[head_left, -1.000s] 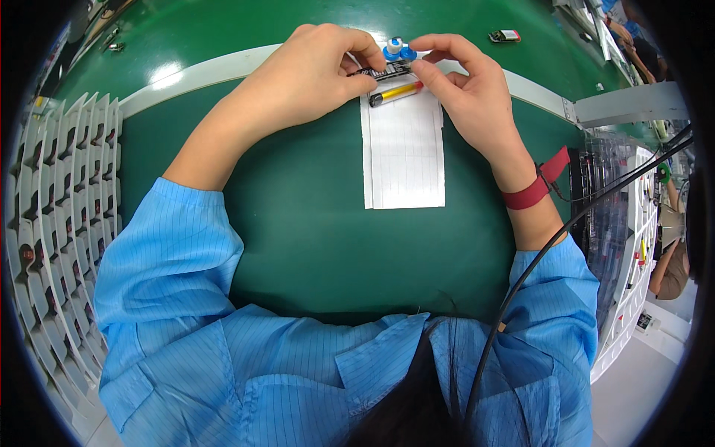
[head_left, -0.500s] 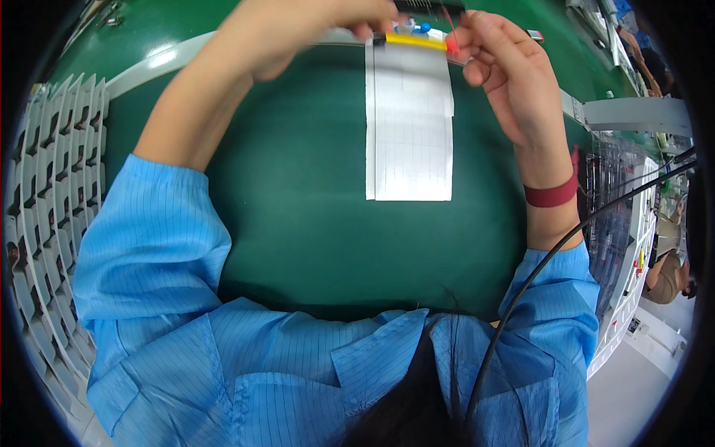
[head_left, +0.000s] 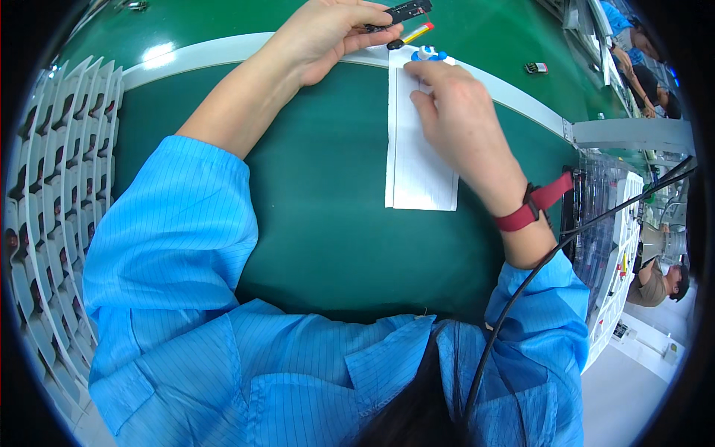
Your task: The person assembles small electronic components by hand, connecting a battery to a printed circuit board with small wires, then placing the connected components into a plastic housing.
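My left hand (head_left: 335, 31) is closed at the far middle of the bench, pinching a slim black circuit board (head_left: 408, 12). Just beneath the board, beside the left fingertips, is a slim yellow cylinder (head_left: 417, 33) with a red end and a black end; whether the hand holds it too I cannot tell. My right hand (head_left: 462, 100) hovers over the white paper sheet (head_left: 421, 167), thumb and index finger apart, with nothing visible in it. Right beyond its fingertips is a small blue-and-white item (head_left: 427, 54), partly hidden by the hand.
Stacked white trays (head_left: 63, 171) line the left side. A pale curved rim (head_left: 521, 97) crosses the green bench, and a small black-and-white part (head_left: 536, 68) lies past it. Clear trays (head_left: 596, 201) stand at the right. A black cable (head_left: 536, 276) hangs across my right arm.
My right hand has come away from the board and yellow cylinder, moving left and nearer, toward the blue-and-white item. My left hand has shifted right, tilting the board. The view has shifted slightly.
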Tool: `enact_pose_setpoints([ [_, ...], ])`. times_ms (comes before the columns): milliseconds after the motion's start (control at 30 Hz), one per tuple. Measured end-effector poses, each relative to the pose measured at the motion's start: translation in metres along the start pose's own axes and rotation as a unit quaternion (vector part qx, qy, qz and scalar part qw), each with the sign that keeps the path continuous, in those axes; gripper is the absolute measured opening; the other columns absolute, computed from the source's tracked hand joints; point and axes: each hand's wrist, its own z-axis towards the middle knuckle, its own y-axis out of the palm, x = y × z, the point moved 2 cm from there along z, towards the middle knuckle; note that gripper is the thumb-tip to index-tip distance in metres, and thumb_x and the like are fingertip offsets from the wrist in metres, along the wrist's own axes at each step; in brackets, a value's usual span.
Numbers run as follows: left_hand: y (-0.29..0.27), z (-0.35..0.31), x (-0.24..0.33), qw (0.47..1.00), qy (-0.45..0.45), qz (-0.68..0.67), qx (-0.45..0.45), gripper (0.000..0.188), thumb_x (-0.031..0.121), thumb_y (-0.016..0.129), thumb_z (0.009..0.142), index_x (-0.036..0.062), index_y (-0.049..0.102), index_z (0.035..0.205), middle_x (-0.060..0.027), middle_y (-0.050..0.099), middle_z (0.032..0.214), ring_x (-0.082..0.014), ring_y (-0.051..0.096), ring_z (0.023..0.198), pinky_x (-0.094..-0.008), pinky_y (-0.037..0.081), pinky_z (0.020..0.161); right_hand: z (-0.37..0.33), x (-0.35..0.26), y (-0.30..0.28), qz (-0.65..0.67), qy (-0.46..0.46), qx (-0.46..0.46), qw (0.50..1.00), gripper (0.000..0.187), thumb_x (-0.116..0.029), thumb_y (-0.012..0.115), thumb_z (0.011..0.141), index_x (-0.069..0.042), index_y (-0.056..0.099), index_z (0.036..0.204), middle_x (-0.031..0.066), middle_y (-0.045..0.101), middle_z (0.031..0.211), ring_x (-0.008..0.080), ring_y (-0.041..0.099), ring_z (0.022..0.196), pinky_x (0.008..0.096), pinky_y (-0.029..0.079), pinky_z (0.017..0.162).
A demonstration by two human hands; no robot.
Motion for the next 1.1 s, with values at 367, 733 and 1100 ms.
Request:
enact_pose_setpoints([
  [367, 0.003, 0.002, 0.0, 0.998, -0.05, 0.0, -0.045, 0.015, 0.004, 0.052, 0.083, -0.0095, 0.057, 0.088, -0.0135, 0.06, 0.088, -0.0143, 0.06, 0.078, -0.0198, 0.05, 0.07, 0.019, 0.024, 0.002, 0.187, 0.257, -0.092, 0.944, 0.024, 0.0, 0.064, 0.071, 0.0, 0.053, 0.091, 0.0052, 0.06, 0.075, 0.0106, 0.057, 0.069, 0.0228, 0.048, 0.067],
  [733, 0.008, -0.007, -0.006, 0.998, -0.01, 0.055, -0.013, 0.026, 0.007, 0.053, 0.084, -0.0106, 0.053, 0.102, -0.0171, 0.06, 0.094, -0.0188, 0.06, 0.09, -0.0223, 0.05, 0.08, -0.034, -0.012, -0.038, 0.296, 0.01, 0.188, 0.937, 0.027, 0.001, 0.061, 0.071, -0.001, 0.05, 0.096, 0.0097, 0.056, 0.082, 0.0198, 0.058, 0.074, 0.0276, 0.048, 0.053],
  [1100, 0.032, -0.018, -0.01, 0.99, -0.018, 0.104, -0.094, 0.027, 0.008, 0.049, 0.087, -0.0111, 0.054, 0.105, -0.0217, 0.058, 0.098, -0.0243, 0.06, 0.093, -0.0264, 0.05, 0.083, -0.012, 0.046, -0.008, 0.614, 0.275, 0.189, 0.715, 0.017, -0.004, 0.066, 0.074, -0.001, 0.055, 0.086, 0.0063, 0.062, 0.079, 0.0079, 0.054, 0.069, 0.0184, 0.038, 0.061],
])
